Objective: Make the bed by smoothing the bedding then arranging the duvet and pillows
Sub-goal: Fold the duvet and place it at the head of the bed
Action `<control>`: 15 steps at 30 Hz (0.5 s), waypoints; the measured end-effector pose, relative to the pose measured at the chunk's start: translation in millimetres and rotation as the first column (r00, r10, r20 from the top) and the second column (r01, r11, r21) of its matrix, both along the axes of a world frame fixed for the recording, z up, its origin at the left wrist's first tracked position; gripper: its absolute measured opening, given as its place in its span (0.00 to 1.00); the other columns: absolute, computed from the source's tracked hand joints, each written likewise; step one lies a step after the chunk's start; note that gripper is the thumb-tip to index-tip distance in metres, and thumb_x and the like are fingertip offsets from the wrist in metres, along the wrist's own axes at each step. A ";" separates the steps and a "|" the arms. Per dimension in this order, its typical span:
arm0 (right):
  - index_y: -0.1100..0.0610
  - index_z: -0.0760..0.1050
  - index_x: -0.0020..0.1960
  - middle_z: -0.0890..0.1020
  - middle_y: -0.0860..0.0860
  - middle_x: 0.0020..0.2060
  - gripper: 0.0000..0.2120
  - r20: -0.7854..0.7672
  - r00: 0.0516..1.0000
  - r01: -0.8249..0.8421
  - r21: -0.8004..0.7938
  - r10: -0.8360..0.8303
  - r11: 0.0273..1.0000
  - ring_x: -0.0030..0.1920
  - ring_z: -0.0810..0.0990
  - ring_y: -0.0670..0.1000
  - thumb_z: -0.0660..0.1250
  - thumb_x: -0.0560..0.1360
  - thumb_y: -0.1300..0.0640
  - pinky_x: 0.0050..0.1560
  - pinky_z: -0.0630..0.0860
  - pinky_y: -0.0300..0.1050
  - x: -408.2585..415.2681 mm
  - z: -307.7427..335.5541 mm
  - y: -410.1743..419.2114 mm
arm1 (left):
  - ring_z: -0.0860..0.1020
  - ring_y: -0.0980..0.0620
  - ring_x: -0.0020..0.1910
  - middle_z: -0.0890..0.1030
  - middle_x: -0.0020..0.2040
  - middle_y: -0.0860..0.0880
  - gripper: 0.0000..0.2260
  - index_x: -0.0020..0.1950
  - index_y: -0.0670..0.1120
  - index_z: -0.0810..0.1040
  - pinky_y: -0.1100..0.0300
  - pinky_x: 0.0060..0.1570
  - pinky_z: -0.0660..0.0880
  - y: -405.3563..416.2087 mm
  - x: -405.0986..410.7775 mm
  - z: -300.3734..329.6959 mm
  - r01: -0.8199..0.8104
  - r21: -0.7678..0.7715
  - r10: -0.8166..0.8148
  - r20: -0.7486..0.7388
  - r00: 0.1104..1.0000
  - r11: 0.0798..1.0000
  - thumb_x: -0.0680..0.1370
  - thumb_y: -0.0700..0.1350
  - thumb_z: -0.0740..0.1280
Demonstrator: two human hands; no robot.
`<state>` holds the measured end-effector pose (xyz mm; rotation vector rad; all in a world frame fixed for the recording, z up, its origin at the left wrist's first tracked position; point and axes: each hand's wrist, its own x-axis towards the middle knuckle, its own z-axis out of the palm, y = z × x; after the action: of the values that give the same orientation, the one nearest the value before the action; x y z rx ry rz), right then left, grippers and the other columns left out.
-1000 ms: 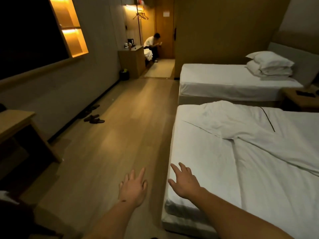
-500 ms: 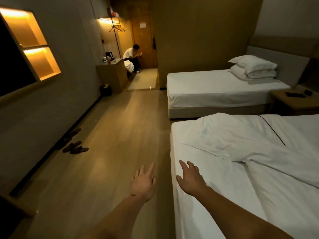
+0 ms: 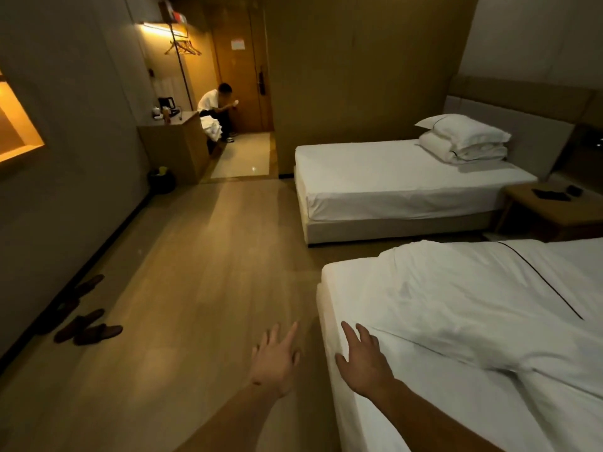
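White duvet (image 3: 473, 308) w/ thin dark piping lies crumpled across the near bed (image 3: 391, 419), bunched toward its foot end, white sheet bare below it. Right hand (image 3: 365, 363): grip wide, fingers straight & spread, holding nothing, over the bed's near-left edge, fingertips just short of the duvet's folded edge; can't tell if palm touches the sheet. Left hand (image 3: 275, 358): grip also wide, fingers spread, empty, over the wood-look floor (image 3: 195, 288) just beside the bed. Further out: second white bed (image 3: 391, 187) well apart, made flat, w/ two white pillows (image 3: 466, 138) stacked at the headboard. Wooden bedside counter (image 3: 554, 207) between the beds w/ small dark items. Dark slippers (image 3: 88, 327) by the left wall. A person in a white top (image 3: 215, 109) sits near the door.
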<state>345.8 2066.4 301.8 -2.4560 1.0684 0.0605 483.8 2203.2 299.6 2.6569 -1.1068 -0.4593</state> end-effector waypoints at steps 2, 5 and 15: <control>0.44 0.50 0.79 0.53 0.50 0.79 0.33 0.005 1.000 0.006 0.011 -0.006 1.000 0.77 0.57 0.57 0.56 0.78 0.36 0.73 0.63 0.53 56.0 1.9 -13.9 | 0.50 0.41 0.80 0.49 0.82 0.46 0.27 0.80 0.61 0.43 0.41 0.76 0.53 -15.3 55.8 4.0 0.018 -0.009 -0.019 -0.006 1.000 1.000 0.84 0.57 0.51; 0.46 0.51 0.79 0.55 0.51 0.79 0.32 -0.006 0.999 0.037 0.017 -0.037 0.999 0.76 0.59 0.57 0.57 0.79 0.39 0.73 0.64 0.53 125.6 11.1 -42.3 | 0.51 0.41 0.80 0.49 0.82 0.45 0.27 0.80 0.61 0.43 0.42 0.76 0.54 -41.1 135.7 12.0 0.085 0.010 -0.085 0.008 0.996 0.996 0.83 0.57 0.51; 0.47 0.50 0.79 0.55 0.52 0.79 0.32 0.023 0.970 0.244 0.002 -0.244 0.970 0.76 0.59 0.56 0.57 0.80 0.40 0.71 0.65 0.51 273.3 6.8 -192.9 | 0.50 0.41 0.80 0.48 0.82 0.45 0.26 0.80 0.62 0.41 0.42 0.76 0.53 -210.7 325.7 18.6 0.285 0.013 -0.286 0.026 0.958 0.958 0.84 0.58 0.48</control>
<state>619.1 1873.6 308.6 -2.3009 1.3509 -0.0459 809.5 1992.5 318.2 2.5255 -1.5100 -0.4793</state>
